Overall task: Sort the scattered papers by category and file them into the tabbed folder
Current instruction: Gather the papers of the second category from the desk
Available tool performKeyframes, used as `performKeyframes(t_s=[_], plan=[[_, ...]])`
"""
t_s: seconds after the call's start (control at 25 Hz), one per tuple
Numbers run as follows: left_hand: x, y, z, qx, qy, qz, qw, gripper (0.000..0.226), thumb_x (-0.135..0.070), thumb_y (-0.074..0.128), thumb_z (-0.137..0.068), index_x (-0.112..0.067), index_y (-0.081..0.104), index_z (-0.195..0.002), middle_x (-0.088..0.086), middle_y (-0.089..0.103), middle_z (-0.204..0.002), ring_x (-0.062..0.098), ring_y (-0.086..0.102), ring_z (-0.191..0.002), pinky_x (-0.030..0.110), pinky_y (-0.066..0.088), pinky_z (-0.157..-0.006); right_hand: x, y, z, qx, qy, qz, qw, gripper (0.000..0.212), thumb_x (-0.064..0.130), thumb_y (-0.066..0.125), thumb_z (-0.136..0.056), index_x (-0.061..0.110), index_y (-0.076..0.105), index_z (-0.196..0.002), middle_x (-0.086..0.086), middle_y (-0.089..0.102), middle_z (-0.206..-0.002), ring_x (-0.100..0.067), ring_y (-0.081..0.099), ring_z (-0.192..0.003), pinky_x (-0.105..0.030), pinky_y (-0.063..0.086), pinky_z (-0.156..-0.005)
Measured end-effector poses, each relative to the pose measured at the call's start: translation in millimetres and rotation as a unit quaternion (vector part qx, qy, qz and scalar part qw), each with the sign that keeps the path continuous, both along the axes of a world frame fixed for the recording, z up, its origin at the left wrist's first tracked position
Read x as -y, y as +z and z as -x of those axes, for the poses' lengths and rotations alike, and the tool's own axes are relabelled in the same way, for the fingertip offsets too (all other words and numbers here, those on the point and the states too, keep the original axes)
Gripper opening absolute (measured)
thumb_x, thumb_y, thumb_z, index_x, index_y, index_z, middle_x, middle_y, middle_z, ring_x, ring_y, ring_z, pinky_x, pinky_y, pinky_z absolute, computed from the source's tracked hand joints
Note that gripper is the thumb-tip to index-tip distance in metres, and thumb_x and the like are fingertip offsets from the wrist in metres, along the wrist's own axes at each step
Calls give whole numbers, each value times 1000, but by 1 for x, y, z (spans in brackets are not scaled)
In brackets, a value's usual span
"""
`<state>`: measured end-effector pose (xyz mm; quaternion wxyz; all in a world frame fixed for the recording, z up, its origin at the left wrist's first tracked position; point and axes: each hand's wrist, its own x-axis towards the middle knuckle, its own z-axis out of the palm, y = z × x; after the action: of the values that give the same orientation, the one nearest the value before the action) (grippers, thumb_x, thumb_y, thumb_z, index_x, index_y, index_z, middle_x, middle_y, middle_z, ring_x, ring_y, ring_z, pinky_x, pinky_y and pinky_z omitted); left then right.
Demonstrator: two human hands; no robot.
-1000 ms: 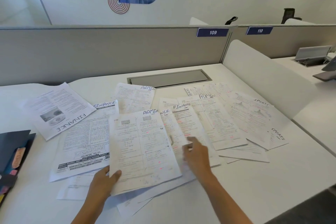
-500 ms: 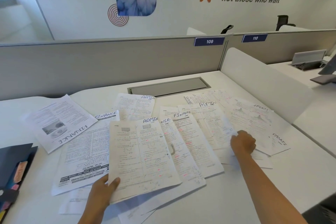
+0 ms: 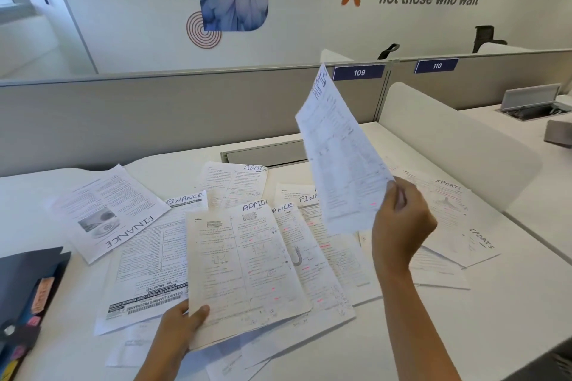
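Note:
Papers hand-labelled ADMIN, FINANCE and SPORTS lie scattered and overlapping on the white desk (image 3: 510, 303). My left hand (image 3: 182, 323) grips the lower left corner of an ADMIN sheet (image 3: 247, 263), thumb on top, lifting it slightly off the pile. My right hand (image 3: 400, 223) pinches the lower edge of another ADMIN sheet (image 3: 340, 158) and holds it tilted in the air above the pile. A dark tabbed folder (image 3: 28, 284) with coloured tabs lies at the desk's left edge. FINANCE sheets (image 3: 108, 213) sit to the left, SPORTS sheets (image 3: 448, 210) to the right.
A grey partition (image 3: 154, 114) runs along the back of the desk, with a cable hatch (image 3: 266, 153) set into the desktop below it. A white curved divider (image 3: 458, 145) stands at the right, beside the neighbouring desk.
My right hand moved right across the pile, took hold of an ADMIN sheet and raised it into the air. My left hand kept its grip on the other ADMIN sheet.

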<state>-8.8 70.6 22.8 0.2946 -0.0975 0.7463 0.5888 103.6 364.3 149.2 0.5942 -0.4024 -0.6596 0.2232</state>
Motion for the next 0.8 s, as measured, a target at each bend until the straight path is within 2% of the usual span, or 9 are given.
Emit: performKeyframes(t_s=[0.08, 0.16, 0.24, 0.36, 0.44, 0.56, 0.6, 0.72, 0.8], plan=[[0, 0, -1, 7, -2, -7, 1000, 33, 0, 60, -89, 3, 56, -121, 22, 65, -112, 40, 63, -97, 51, 51, -87, 22, -2, 7, -27, 83, 138, 987, 17, 15, 59, -90, 7, 73, -97, 0, 72, -84, -13, 62, -76, 1, 37, -65], [1, 3, -2, 8, -1, -15, 1000, 34, -4, 58, -90, 2, 55, -124, 21, 65, -113, 40, 63, -97, 51, 51, -87, 41, -20, 13, -22, 155, 276, 948, 15, 17, 63, -88, 11, 74, -98, 13, 66, -77, -9, 63, -77, -7, 40, -68], [0, 5, -4, 8, 6, -30, 1000, 32, -17, 52, -96, 1, 56, -123, 20, 66, -109, 36, 64, -94, 47, 53, -84, 58, -46, 18, -3, 197, 381, 904, 13, 17, 66, -86, 14, 75, -95, 19, 63, -73, -5, 62, -78, -16, 43, -72], [-3, 12, -10, 28, 47, -75, 996, 40, -38, 34, -101, -8, 57, -115, 15, 64, -107, 30, 62, -94, 42, 52, -81, 82, -83, 20, 51, 234, 452, 859, 9, 16, 66, -85, 19, 75, -86, 17, 63, -72, -10, 61, -79, -20, 46, -73], [-6, 17, -11, 36, 70, -87, 993, 38, -41, 31, -101, -13, 57, -107, 13, 62, -103, 31, 59, -93, 42, 51, -80, 95, -100, 19, 95, 249, 468, 843, 11, 16, 63, -86, 20, 73, -85, 11, 68, -79, -12, 61, -82, -15, 42, -64], [-8, 22, -13, 17, 74, -66, 995, 30, -28, 38, -101, -12, 59, -86, 13, 64, -86, 29, 61, -76, 33, 48, -59, 106, -108, 18, 187, 274, 423, 843, 20, 13, 57, -89, 14, 71, -104, 3, 70, -98, -9, 59, -82, -6, 39, -55], [-8, 21, -14, 10, 75, -57, 996, 29, -26, 38, -101, -14, 58, -84, 13, 64, -83, 28, 60, -73, 32, 47, -56, 108, -107, 18, 213, 287, 397, 845, 21, 12, 57, -90, 13, 67, -108, 2, 68, -103, -9, 59, -84, -6, 41, -53], [-5, 11, -9, 3, 84, -37, 996, 35, -32, 32, -102, -16, 61, -90, 10, 65, -87, 27, 62, -78, 33, 48, -60, 108, -102, 15, 255, 304, 333, 855, 24, 9, 56, -92, 17, 56, -115, -2, 65, -110, -11, 57, -86, -6, 43, -49], [-2, 5, -8, -6, 60, -26, 998, 28, -26, 37, -101, -13, 61, -105, 10, 67, -96, 30, 63, -88, 40, 52, -73, 104, -100, 15, 287, 323, 312, 846, 29, 9, 56, -93, 19, 50, -120, -4, 62, -116, -11, 56, -87, -7, 43, -50]])
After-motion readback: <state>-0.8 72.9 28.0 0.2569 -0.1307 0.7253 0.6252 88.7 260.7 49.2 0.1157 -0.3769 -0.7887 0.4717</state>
